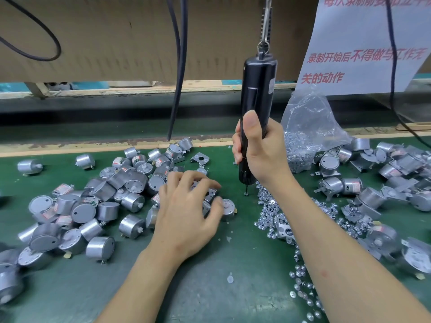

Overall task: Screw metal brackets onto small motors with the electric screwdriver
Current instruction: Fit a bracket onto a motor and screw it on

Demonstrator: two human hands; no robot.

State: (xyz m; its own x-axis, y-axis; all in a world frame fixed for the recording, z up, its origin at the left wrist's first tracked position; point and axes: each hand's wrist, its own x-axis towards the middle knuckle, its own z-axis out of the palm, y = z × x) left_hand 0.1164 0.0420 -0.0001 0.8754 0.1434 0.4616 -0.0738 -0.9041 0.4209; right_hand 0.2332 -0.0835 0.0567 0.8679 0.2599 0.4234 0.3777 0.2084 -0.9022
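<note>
Right grip (258, 150) holds the upright electric screwdriver (256, 89); left grip (186, 210) pinches bracket (213, 194) and motor (229, 206), just left of the bit (245, 188).

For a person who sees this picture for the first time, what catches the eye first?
The black electric screwdriver, gripped upright by the right hand, hangs at the centre. The left hand holds a metal bracket beside it. Silver motors lie heaped at the left, shiny screws scattered right of centre.
</note>
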